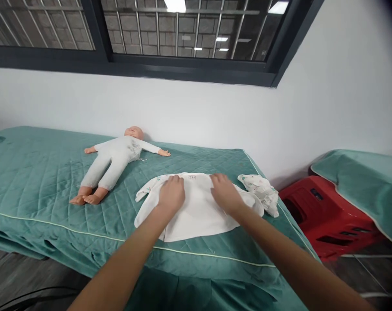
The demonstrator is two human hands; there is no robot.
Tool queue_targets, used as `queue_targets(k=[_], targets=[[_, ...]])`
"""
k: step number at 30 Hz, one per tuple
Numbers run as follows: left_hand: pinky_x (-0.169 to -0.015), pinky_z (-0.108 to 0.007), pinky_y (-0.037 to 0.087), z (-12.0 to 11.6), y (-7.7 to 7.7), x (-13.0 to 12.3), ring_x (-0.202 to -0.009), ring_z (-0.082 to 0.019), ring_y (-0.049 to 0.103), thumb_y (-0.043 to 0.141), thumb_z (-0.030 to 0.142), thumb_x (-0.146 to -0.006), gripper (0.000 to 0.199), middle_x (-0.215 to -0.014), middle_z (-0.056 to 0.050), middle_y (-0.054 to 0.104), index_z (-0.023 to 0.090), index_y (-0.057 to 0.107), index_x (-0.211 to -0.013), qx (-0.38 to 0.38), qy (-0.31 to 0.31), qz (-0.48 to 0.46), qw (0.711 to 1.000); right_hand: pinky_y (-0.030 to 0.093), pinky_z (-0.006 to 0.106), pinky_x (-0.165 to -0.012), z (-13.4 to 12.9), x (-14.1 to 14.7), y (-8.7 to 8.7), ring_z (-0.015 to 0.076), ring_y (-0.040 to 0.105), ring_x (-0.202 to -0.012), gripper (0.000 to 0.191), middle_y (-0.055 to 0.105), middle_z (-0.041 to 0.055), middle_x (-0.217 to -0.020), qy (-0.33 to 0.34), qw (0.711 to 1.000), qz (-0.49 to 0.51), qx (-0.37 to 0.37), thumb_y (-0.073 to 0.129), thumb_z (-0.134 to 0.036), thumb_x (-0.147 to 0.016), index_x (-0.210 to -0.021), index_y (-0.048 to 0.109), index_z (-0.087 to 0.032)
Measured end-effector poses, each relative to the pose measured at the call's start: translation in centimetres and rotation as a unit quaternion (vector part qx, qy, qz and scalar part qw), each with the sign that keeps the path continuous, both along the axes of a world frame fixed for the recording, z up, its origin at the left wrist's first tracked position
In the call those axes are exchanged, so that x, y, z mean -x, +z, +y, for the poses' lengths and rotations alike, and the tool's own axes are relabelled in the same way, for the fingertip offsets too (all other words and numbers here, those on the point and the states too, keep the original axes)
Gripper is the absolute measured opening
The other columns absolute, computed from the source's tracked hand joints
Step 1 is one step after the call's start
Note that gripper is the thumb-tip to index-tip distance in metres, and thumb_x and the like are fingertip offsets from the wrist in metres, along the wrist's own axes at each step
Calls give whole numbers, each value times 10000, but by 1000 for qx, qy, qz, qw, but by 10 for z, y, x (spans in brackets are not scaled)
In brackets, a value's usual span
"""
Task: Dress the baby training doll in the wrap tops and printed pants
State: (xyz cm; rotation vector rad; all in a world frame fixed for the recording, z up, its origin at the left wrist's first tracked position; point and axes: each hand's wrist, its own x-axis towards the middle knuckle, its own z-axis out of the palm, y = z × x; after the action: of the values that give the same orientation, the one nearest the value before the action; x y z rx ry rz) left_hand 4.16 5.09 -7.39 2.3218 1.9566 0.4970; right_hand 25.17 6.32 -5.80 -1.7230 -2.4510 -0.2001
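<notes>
A small white baby garment [196, 211] is spread on the green quilted bed cover, its printed sleeve reaching out to the left and a small label at the neckline. My left hand [172, 192] is closed on its upper edge, left of the label. On the other side of the label, my right hand [226, 192] grips the same edge with its fingers together. The fingertips of both hands are partly hidden. A crumpled white printed cloth [262, 192] lies just right of the garment.
A baby doll [115, 155] in white lies on its back at the left of the bed [53, 172]. Behind the bed are a white wall and a barred window. Red plastic stools [332, 216] stand at the right beside another green cover [364, 177].
</notes>
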Motion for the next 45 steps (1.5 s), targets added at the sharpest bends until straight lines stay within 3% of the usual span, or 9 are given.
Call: queue_targets(k=[1, 3, 9, 14, 17, 22, 29, 34, 45], targets=[[-943, -436, 478, -2, -8, -7, -1088, -284, 581, 395, 97, -883, 298, -1096, -168, 634, 139, 646, -1039, 15, -9, -8, 1000, 343, 378, -1074, -4, 10, -10, 273, 462, -1258, 446, 542, 175, -1351, 35, 999, 13, 15, 409, -90, -885, -1316, 526, -102], [-972, -420, 475, -2, -20, -13, -1141, -277, 578, 389, 109, -895, 316, -1176, -182, 627, 119, 648, -1075, 34, -2, -23, 999, 331, 337, -1088, -7, 25, -25, 244, 464, -1266, 418, 554, 150, -1350, 32, 997, 43, 52, 377, -124, -921, -1308, 535, -123], [-1093, -462, 399, 20, -27, -20, -1415, -337, 367, 422, 235, -918, 492, -1488, -277, 406, 21, 484, -1356, 56, 96, -61, 992, 251, 477, -1131, 20, 48, -46, 371, 359, -1378, 494, 452, 308, -1413, -102, 990, 69, 75, 379, -321, -967, -1304, 504, 18], [-1067, -503, 424, 30, -36, -36, -1394, -379, 400, 412, 267, -919, 620, -1559, -263, 304, 64, 305, -1495, 42, 175, -156, 971, 251, 516, -1125, 38, 51, -54, 397, 243, -1451, 656, 269, 307, -1542, -143, 982, 93, 76, 369, -431, -976, -1482, 308, -19], [-1112, -485, 390, 34, -43, -34, -1448, -349, 325, 341, 211, -943, 621, -1591, -247, 238, 76, 210, -1535, 0, 139, -206, 969, 229, 464, -1154, 40, 45, -58, 350, 157, -1492, 683, 139, 264, -1603, -117, 984, 131, 32, 343, -442, -987, -1538, 193, -67], [-1161, -480, 328, 57, -43, -20, -1491, -336, 217, 315, 289, -985, 630, -1619, -239, 141, 90, 141, -1558, -20, 71, -206, 976, 280, 484, -1134, 51, 43, -56, 369, 224, -1469, 684, 93, 234, -1619, -129, 974, 184, -5, 364, -425, -974, -1544, 155, -110], [-1141, -468, 360, 124, -38, -17, -1456, -352, 306, 289, 293, -993, 627, -1636, -210, 67, 83, 130, -1562, 23, 61, -170, 983, 260, 448, -1150, 110, 47, -53, 349, 196, -1476, 587, 138, 271, -1596, -142, 965, 217, -27, 391, -385, -950, -1398, 338, -10], [-1180, -456, 305, 165, -45, -19, -1482, -339, 244, 300, 309, -991, 641, -1636, -204, 87, 64, 130, -1559, 26, 62, -174, 982, 256, 448, -1155, 150, 47, -56, 372, 231, -1460, 656, 91, 254, -1613, -160, 967, 196, -2, 370, -403, -960, -1464, 271, 4], [-1220, -412, 229, 178, -57, -22, -1501, -312, 191, 268, 390, -991, 667, -1630, -201, 133, 33, 181, -1548, 40, 88, -140, 985, 229, 440, -1176, 162, 48, -70, 358, 243, -1465, 734, 50, 215, -1632, -178, 971, 155, 47, 279, -481, -979, -1548, 178, -29]])
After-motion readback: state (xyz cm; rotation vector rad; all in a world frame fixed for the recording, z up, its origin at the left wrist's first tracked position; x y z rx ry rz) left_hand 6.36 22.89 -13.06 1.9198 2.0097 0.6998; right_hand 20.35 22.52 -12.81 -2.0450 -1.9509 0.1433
